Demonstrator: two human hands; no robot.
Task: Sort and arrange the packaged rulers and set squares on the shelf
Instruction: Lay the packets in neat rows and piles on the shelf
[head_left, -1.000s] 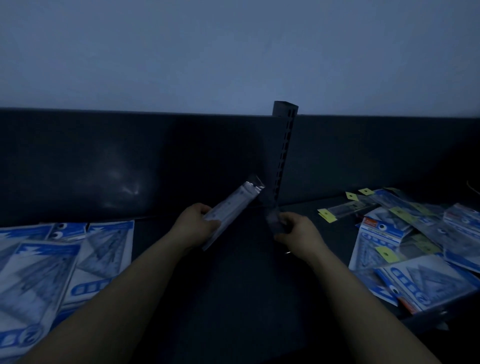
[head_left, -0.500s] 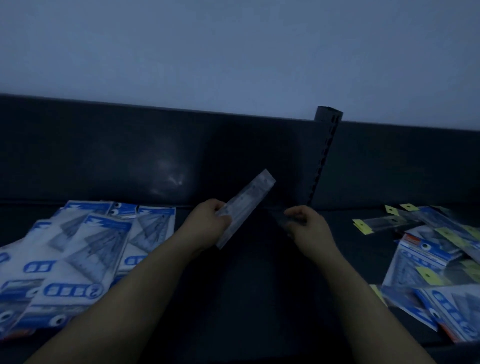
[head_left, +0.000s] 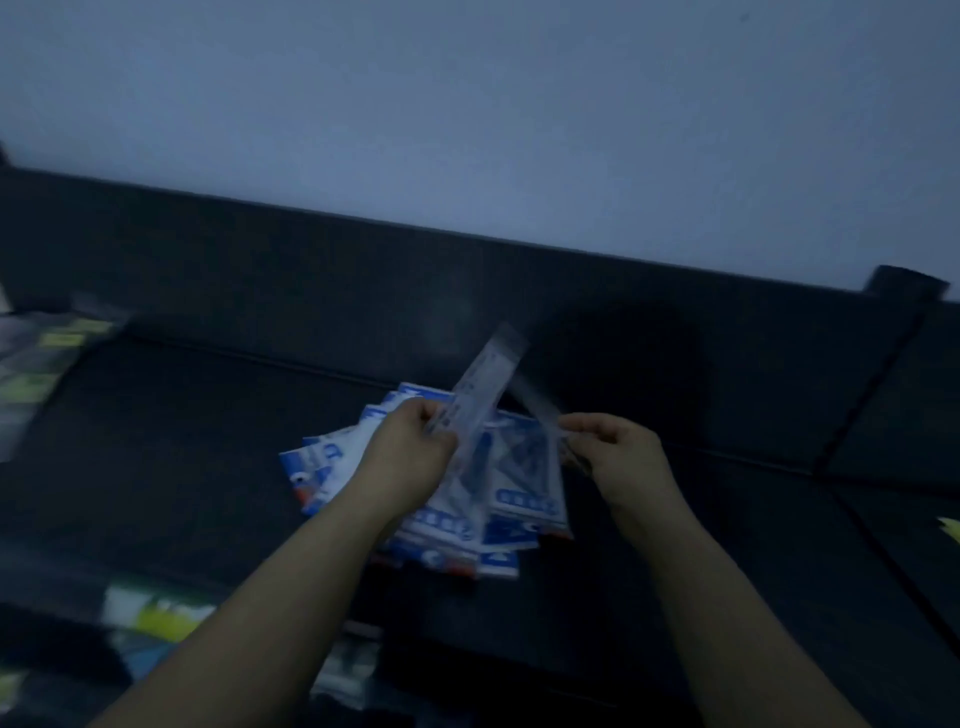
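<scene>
Sorting appears under way: left hand (head_left: 410, 457) grips one packaged ruler (head_left: 485, 388) tilted upward, right hand (head_left: 618, 452) pinches a second, blurred clear ruler pack (head_left: 537, 409), both above the set-square packs (head_left: 524, 499) heaped on the dark shelf (head_left: 208, 441); next, probably, laying rulers apart from them.

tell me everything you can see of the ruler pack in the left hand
The ruler pack is a long, narrow strip in a clear plastic sleeve, pale inside; its print is too blurred to read. It is held tilted, top end leaning up and right, with a clear flap there. The left hand grips its lower end. Behind it lies the pile of blue-and-white set square packs. The right hand pinches a second clear strip nearby; whether the two touch I cannot tell.
</scene>
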